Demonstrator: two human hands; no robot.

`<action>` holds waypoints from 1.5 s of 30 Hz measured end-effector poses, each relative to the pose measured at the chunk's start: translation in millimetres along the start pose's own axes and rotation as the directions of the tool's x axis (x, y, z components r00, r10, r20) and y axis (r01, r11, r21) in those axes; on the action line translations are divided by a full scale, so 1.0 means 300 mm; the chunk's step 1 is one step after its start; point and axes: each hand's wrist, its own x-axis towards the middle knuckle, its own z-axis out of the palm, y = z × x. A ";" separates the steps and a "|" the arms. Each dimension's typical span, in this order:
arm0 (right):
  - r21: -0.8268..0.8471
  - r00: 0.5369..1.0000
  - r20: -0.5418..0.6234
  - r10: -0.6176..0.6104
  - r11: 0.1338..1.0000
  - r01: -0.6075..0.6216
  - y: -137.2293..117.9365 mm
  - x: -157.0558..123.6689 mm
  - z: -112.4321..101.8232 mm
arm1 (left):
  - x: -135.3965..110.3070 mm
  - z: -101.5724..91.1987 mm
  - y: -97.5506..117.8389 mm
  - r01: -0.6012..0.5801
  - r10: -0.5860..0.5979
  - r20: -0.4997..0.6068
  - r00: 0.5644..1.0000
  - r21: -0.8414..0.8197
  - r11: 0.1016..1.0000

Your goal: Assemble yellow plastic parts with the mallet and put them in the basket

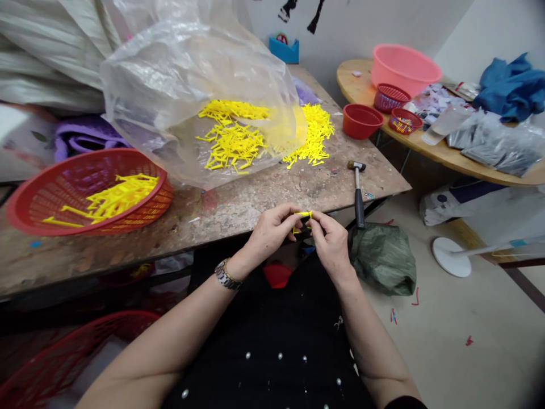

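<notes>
Just off the table's front edge, my left hand (pixel 272 230) and my right hand (pixel 330 241) meet, fingers pinched around a small yellow plastic piece (pixel 303 215). My left hand grips one end and my right hand the other; part of the piece is hidden by the fingers. Many similar yellow pieces lie inside a clear plastic bag (pixel 170 74), and a loose yellow pile (pixel 315 133) rests at the bag's mouth. At the left, a red basket (pixel 25 210) holds more yellow pieces. A hammer (pixel 358 196) lies to the right of my hands, its handle over the table edge.
The worn table (pixel 230 201) ends just beyond my hands. A red bowl (pixel 361 122) stands at its right corner. Behind it, a round wooden table (pixel 451 153) carries a pink basin (pixel 404 68), small baskets and bags. Below sits a dark green bag (pixel 383 258).
</notes>
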 end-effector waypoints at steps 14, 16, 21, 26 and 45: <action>-0.021 0.995 -0.042 -0.092 0.996 0.092 0.012 -0.007 0.008 | 0.000 0.004 0.009 -0.015 0.016 -0.004 1.000 0.083 0.996; -0.027 0.995 -0.040 -0.096 0.995 0.095 0.012 -0.008 0.008 | -0.001 0.005 0.011 -0.027 0.028 0.000 1.000 0.097 0.995; -0.079 0.991 -0.031 -0.131 0.989 0.128 0.020 -0.010 0.009 | -0.003 0.006 0.007 -0.043 0.043 0.002 0.999 0.125 0.991; -0.200 0.984 -0.013 -0.178 0.965 0.171 0.020 -0.015 0.015 | -0.005 0.010 0.002 -0.103 0.106 -0.008 0.994 0.197 0.975; -0.148 0.992 -0.070 -0.107 0.984 0.096 0.025 -0.019 0.009 | -0.011 0.021 0.000 -0.035 0.035 0.001 0.999 0.126 0.991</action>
